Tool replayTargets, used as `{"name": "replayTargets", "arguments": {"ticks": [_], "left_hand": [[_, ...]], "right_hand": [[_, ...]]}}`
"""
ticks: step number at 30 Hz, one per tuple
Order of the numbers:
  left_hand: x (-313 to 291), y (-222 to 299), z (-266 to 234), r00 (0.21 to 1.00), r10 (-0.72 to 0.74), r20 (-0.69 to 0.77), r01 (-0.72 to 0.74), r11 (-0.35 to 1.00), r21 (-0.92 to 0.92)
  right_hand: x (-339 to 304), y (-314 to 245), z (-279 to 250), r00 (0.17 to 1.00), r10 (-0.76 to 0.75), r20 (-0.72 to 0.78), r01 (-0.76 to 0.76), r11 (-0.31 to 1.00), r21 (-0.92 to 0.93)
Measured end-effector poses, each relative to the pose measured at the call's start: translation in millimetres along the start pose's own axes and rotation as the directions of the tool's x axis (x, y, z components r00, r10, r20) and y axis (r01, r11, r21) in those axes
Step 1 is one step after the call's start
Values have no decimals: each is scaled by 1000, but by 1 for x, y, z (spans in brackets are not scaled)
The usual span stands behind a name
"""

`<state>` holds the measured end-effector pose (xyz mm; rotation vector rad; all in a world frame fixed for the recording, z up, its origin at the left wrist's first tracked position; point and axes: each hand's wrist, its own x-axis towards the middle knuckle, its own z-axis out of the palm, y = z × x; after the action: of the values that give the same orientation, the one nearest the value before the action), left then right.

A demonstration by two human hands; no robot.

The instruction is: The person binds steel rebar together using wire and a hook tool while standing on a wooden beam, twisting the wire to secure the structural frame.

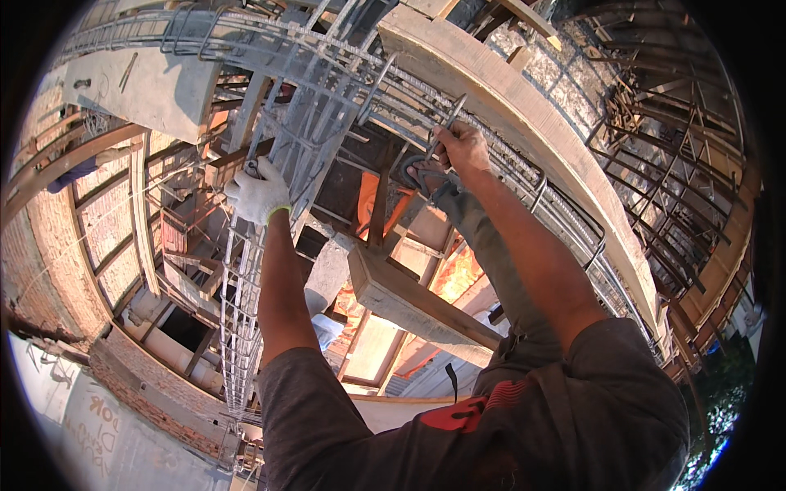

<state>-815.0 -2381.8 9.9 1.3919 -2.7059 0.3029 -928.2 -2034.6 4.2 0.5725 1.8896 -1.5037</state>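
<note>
My left hand (259,193), in a pale work glove, is closed beside the upright-looking steel rebar cage (239,303) at the left. A small dark metal end (252,168) shows at its fingers; the rest is hidden in the grip. My bare right hand (463,149) pinches a bent steel stirrup (452,117) on the long rebar cage (409,92) running from upper left to lower right. Just below that hand, my sandaled foot (427,175) rests by the bars.
A long timber formwork board (524,106) flanks the right cage. At upper left, pliers (128,72) lie on a grey panel (155,102). A wooden beam (417,307) crosses below me, above openings to a lower level. Scaffolding timbers (671,176) stand at right.
</note>
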Motion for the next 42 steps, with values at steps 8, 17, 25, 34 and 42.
{"name": "replayTargets", "arguments": {"ticks": [8, 17, 25, 34, 42], "left_hand": [[3, 9, -1, 998, -24, 59, 23, 1000, 16], [-2, -2, 5, 1000, 1, -17, 0, 999, 54], [0, 4, 2, 1000, 12, 5, -12, 999, 46], [-1, 7, 1, 994, -36, 102, 25, 995, 100], [0, 9, 0, 987, -63, 146, 46, 992, 116]], "right_hand": [[-2, -2, -5, 1000, 1, -19, -2, 999, -52], [-110, 72, -136, 841, -183, -509, -55, 907, -417], [-101, 82, -152, 962, 168, -214, -215, 951, -220], [-74, 61, -111, 969, 147, -199, -164, 984, -75], [-69, 66, -102, 973, 118, -198, -106, 992, 69]]}}
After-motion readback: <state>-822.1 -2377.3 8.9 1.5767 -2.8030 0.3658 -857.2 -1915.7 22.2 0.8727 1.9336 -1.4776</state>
